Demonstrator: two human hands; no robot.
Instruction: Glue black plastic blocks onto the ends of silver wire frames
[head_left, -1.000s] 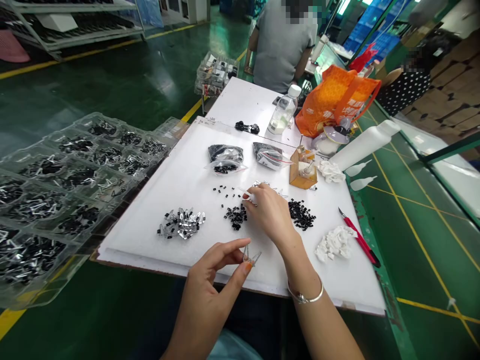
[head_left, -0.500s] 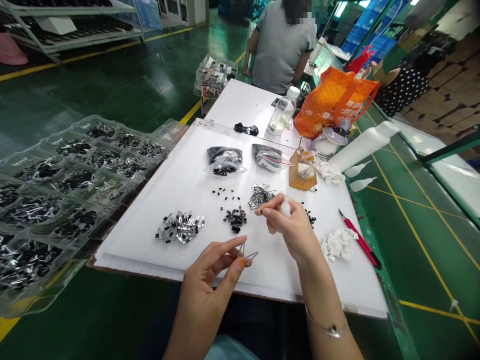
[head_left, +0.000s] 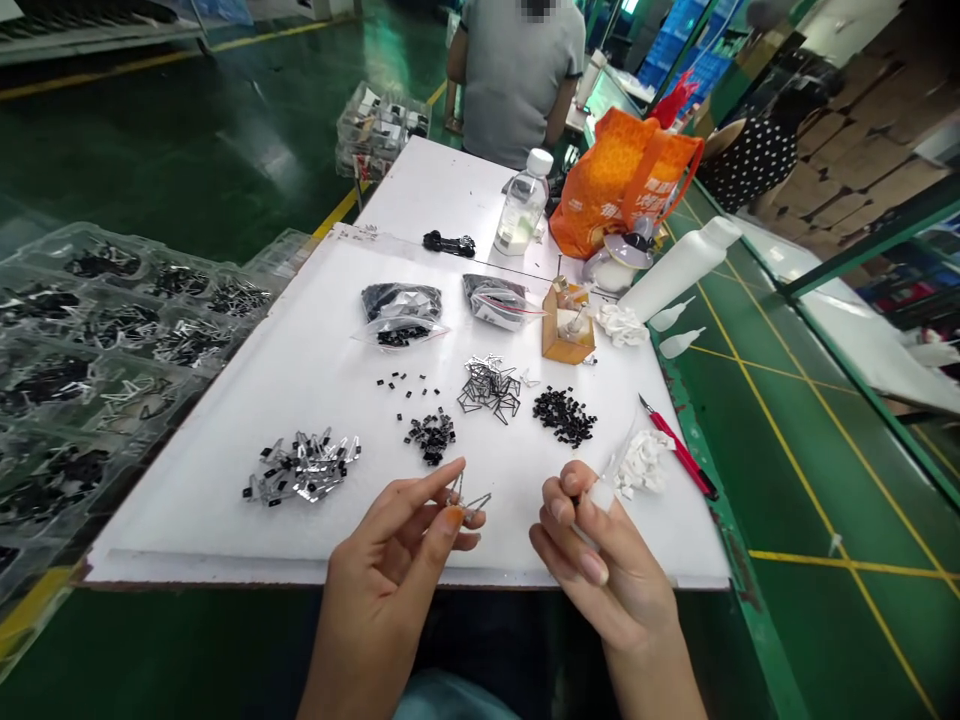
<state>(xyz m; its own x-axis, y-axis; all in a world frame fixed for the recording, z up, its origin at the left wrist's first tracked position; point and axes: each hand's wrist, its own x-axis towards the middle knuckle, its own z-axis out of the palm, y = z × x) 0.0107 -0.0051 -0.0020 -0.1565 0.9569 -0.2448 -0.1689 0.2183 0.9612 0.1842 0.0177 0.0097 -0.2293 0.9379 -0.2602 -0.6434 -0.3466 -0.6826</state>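
Note:
My left hand pinches a few thin V-shaped metal pieces between thumb and fingers, their ends sticking out to the right. In my right hand, palm turned up, a small translucent white dropper bottle lies against the fingers. The same hand pinches a small black piece at its fingertips. Beyond the hands lie a pile of bare metal V-shaped pieces, two piles of small black pieces, and a pile of metal pieces with black ends.
Two zip bags lie farther back beside a wooden box. At the right are crumpled tissue, a red craft knife and a white bottle. Compartment trays stand left; a person sits ahead.
My right hand has moved down and nearer from the piles, turned palm up, and now shows a small black piece at its fingertips. My left hand keeps its pinch; the view has shifted right.

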